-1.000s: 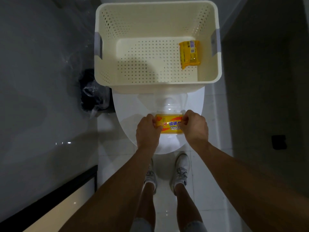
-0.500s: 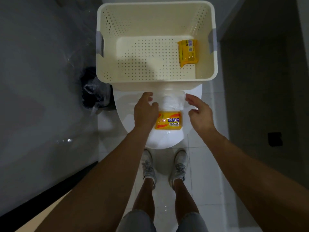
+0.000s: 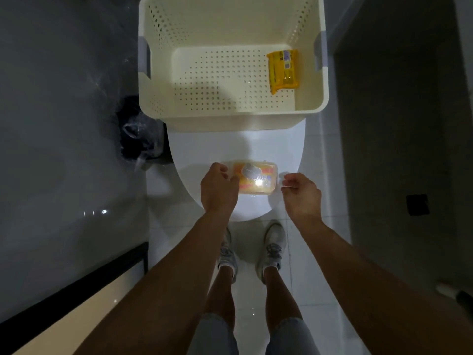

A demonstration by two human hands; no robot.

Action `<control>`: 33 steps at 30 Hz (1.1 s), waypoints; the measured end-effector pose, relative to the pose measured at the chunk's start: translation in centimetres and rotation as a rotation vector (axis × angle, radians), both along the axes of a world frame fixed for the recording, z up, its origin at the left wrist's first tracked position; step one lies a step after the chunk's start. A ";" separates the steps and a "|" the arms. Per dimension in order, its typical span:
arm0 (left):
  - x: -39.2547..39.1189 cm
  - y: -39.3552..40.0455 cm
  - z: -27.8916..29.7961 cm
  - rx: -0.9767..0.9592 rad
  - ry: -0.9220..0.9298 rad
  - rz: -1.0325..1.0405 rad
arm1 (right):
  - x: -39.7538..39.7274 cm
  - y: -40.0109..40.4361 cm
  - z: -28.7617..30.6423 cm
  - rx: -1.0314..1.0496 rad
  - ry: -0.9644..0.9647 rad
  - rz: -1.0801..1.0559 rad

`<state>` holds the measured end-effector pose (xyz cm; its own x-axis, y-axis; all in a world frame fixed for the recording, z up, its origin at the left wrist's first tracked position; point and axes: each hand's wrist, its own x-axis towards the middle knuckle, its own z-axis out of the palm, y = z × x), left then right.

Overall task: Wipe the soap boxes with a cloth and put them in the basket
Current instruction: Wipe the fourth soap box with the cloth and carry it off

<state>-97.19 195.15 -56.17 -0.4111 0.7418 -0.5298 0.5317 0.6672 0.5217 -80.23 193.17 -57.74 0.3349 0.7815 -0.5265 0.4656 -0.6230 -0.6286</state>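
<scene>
A clear plastic soap box lies on the white toilet lid, with a yellow-orange soap pack showing through it and a bright glare on top. My left hand grips the box's left end. My right hand hovers just right of the box without touching it, fingers curled, with nothing clearly in them. Behind the lid stands the cream perforated basket. One yellow soap pack lies at the right of the basket's floor. No cloth is visible.
A black bin with a plastic liner stands left of the toilet. A dark glossy wall runs along the left, and a dark wall stands on the right. My feet in white shoes are on the white tiled floor before the toilet.
Both hands let go of the yellow soap pack and reached back to the clear box. The clear box now sits over the pack, and the right hand has drawn away to the right.
</scene>
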 end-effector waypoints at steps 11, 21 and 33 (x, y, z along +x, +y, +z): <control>0.8 -0.6 1.1 -0.055 -0.113 -0.047 | -0.2 -0.9 1.3 -0.100 -0.010 -0.164; 4.2 2.2 14.8 0.192 -0.344 -0.194 | 3.6 -0.7 15.4 0.246 0.317 -0.515; 10.0 5.1 33.1 0.349 -0.720 -0.347 | 9.7 -1.5 33.9 0.606 0.431 -0.590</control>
